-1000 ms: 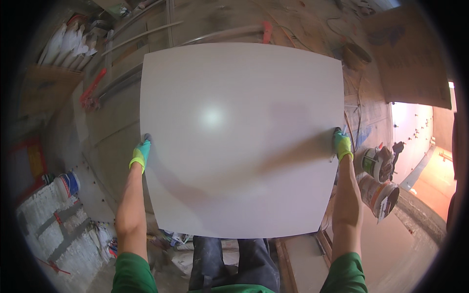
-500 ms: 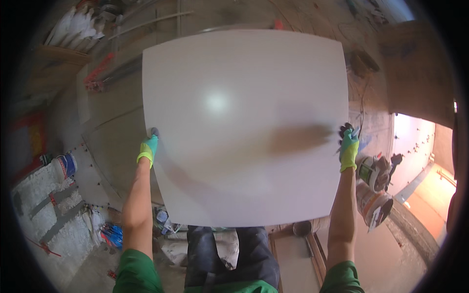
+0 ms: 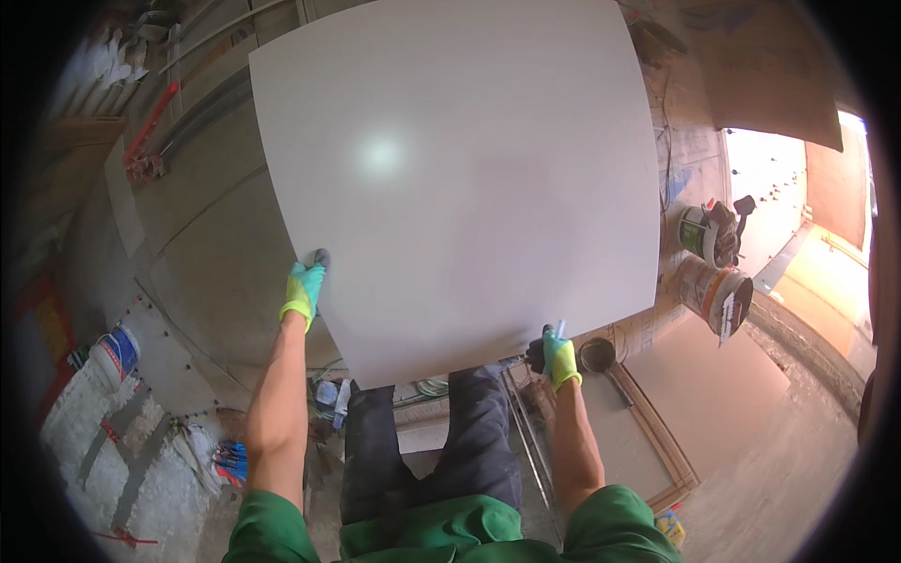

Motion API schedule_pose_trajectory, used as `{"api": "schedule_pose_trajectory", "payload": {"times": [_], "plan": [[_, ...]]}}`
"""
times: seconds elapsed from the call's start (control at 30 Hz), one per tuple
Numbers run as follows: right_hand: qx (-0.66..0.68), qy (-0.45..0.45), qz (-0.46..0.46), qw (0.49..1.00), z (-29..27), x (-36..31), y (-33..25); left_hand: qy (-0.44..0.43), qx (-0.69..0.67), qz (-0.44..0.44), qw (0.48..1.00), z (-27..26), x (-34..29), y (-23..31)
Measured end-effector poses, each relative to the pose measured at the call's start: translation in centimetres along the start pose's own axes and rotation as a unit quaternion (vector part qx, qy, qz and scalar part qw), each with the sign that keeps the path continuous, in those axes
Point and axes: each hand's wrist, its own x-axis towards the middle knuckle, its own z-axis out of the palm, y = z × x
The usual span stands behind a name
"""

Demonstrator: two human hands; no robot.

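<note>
A large glossy pale-grey tile fills the middle of the view, its near edge over my legs. My left hand, in a turquoise and yellow glove with dark fingertips, is closed on the tile's left edge, thumb on top. My right hand, gloved alike, is at the near edge, right of the middle. A thin white pen-like stick pokes up from its closed fingers. Its dark fingertips are by the tile's edge; whether they touch it I cannot tell.
Two buckets, one with a green label and one whitish, stand at the right. A small pan with a handle lies beside a wooden frame. A red tool is at the far left; a blue-and-white bucket stands lower left.
My right hand has left the tile's right edge and come to its near edge, stick still in it. The tile sits higher in view and is turned slightly. My left hand keeps hold.
</note>
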Motion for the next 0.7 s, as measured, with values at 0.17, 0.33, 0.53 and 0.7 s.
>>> {"api": "schedule_pose_trajectory", "payload": {"times": [0.17, 0.33, 0.53, 0.7], "plan": [[0.099, 0.060, -0.086, 0.990, 2.6, 1.2, 6.4, -0.094, -0.222, -0.055, 0.969, 3.1, -2.4, -2.9], [0.102, 0.079, -0.029, 0.991, 2.2, 2.7, 5.0, -0.058, -0.001, -0.035, 0.998, 6.6, -7.2, -2.7], [0.093, 0.056, -0.038, 0.993, 0.2, 3.1, 4.5, -0.055, -0.076, -0.073, 0.993, 6.7, -8.9, -3.1], [0.070, 0.034, -0.039, 0.996, -0.6, 3.3, 4.5, -0.067, -0.143, -0.060, 0.986, 8.4, -7.4, -5.2]]}}
